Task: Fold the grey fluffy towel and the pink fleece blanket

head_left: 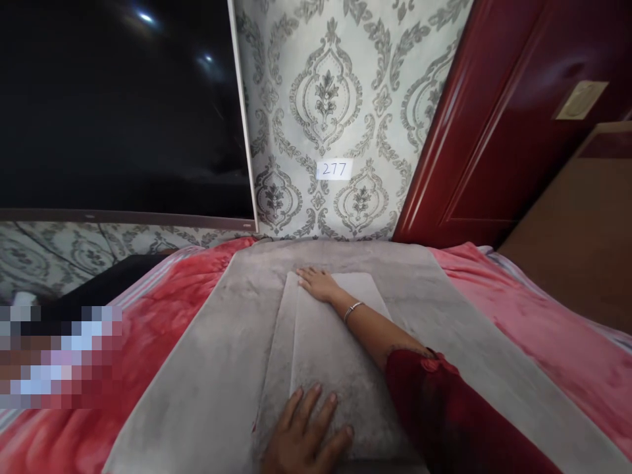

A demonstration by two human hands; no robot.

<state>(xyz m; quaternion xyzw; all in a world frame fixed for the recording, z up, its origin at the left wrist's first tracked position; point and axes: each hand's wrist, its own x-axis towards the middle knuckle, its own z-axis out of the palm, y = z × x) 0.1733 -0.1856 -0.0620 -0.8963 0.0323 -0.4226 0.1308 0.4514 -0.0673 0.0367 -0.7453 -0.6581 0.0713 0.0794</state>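
A grey plush cloth (340, 342), folded into a long panel, lies in the middle of a larger grey cloth (212, 368). My right hand (318, 283) rests flat on the far left corner of the folded panel, fingers stretched to the left. That wrist wears a thin silver bracelet, and a dark red sleeve covers the arm behind it. Close to me, my left hand (306, 428) lies on the near end of the panel with its fingers spread. Neither hand grips anything.
Red plush fabric (168, 342) shows at the left, with pinkish-red fabric (557, 329) at the right. Beyond stand a large dark screen (123, 112), patterned wallpaper with a paper label (334, 169) reading 277, and a red door (494, 131). A brown panel (577, 230) stands far right.
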